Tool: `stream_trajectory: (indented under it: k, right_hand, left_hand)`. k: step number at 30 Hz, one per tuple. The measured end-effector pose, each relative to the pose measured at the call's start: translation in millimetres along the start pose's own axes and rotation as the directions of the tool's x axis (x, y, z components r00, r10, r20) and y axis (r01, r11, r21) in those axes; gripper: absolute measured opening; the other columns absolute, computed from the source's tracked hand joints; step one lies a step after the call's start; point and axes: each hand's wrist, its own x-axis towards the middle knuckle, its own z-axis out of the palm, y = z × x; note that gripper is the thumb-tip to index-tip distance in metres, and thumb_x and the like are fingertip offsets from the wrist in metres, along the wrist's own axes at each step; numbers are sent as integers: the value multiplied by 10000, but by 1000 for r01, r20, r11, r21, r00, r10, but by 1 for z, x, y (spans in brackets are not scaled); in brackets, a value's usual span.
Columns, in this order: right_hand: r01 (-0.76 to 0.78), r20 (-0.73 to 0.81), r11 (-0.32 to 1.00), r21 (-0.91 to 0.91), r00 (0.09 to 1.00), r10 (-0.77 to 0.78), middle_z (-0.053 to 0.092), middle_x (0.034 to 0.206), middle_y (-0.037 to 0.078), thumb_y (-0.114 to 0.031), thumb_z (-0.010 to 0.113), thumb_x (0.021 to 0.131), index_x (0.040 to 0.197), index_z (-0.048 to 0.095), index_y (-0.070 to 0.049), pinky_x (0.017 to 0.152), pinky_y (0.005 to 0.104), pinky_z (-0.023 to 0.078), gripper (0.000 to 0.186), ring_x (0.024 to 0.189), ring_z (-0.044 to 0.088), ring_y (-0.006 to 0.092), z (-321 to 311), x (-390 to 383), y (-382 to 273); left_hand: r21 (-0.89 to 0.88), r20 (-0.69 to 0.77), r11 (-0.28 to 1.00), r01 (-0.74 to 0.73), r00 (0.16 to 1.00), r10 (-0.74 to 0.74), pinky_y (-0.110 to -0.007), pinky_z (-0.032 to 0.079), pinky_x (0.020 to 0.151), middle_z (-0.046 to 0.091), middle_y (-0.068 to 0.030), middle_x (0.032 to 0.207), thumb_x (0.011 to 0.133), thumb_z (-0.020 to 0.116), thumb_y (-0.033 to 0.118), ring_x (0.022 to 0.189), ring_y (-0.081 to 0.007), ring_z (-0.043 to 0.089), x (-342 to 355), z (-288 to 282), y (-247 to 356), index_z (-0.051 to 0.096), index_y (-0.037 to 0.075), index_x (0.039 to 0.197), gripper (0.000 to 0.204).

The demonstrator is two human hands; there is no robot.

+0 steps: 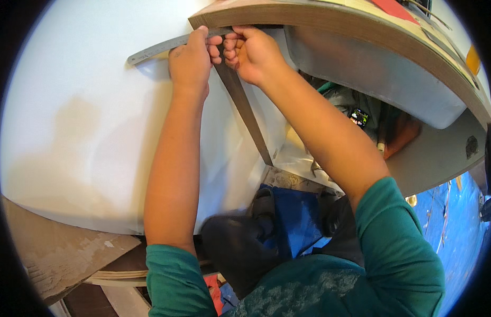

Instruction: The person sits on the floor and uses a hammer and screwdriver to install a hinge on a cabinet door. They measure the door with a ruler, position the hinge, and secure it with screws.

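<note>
My left hand (190,63) grips a thin grey metal ruler (150,54) lying across the white panel (76,63), just under the wooden countertop edge (287,16). My right hand (250,55) is beside it, fingers curled, with its thumb at the ruler's right end, touching up under that edge; its exact grip is partly hidden. A dark wooden strip (240,105) runs down the white surface from between my hands to the lower corner.
Right, under the countertop, are a metal sink basin (372,68), another person's arm (398,138), a small lit screen (359,117) and tools. Cardboard (65,253) lies lower left. A blue sheet (446,227) covers the floor at right, beyond the curved cabinet panel (425,158).
</note>
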Motion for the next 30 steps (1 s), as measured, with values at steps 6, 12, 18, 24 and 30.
stream_trajectory:
  k: [6, 12, 18, 24, 30]
  right_hand:
    - [38, 20, 999, -23, 999, -37, 526, 641, 82, -208, 535, 928, 820, 514, -17, 486, 295, 364, 221, 537, 465, 174, -1, 10, 2]
    - [9, -12, 1000, 4, 1000, -9, 480, 548, 54, -264, 508, 961, 774, 499, -66, 399, 279, 308, 273, 438, 428, 179, -15, 25, 6]
    - [27, -81, 999, -35, 996, -30, 496, 575, 75, -216, 541, 928, 774, 508, -31, 436, 297, 347, 243, 464, 433, 176, -36, 21, 19]
    - [58, -91, 995, -84, 994, -66, 487, 555, 79, -205, 576, 909, 756, 508, -25, 437, 292, 346, 245, 451, 431, 171, -53, -1, 34]
    - [-27, -143, 997, -71, 990, 17, 503, 574, 80, -217, 553, 933, 774, 495, -39, 444, 307, 323, 246, 466, 443, 189, -89, -16, 53]
  left_hand:
    - [9, 45, 999, -46, 998, 45, -268, 380, 573, 562, -9, 631, 912, 550, 313, 569, -127, 504, 14, -7, -10, 680, -8, 840, 354]
    - [-35, 44, 999, -23, 999, 24, -267, 352, 563, 522, 5, 598, 914, 554, 303, 556, -119, 477, 16, -1, -26, 679, -2, 831, 340]
    - [-78, 30, 997, 24, 999, -22, -270, 345, 557, 508, 4, 593, 919, 546, 311, 551, -118, 464, -4, 5, -52, 668, 6, 805, 348]
    - [-111, 44, 989, 101, 994, -97, -272, 346, 563, 511, -2, 597, 932, 522, 321, 560, -124, 458, -25, 6, -76, 655, 12, 796, 362]
    - [-93, 35, 972, 216, 976, -213, -272, 424, 579, 557, -35, 620, 931, 532, 357, 575, -130, 506, -47, 8, -104, 669, -16, 772, 428]
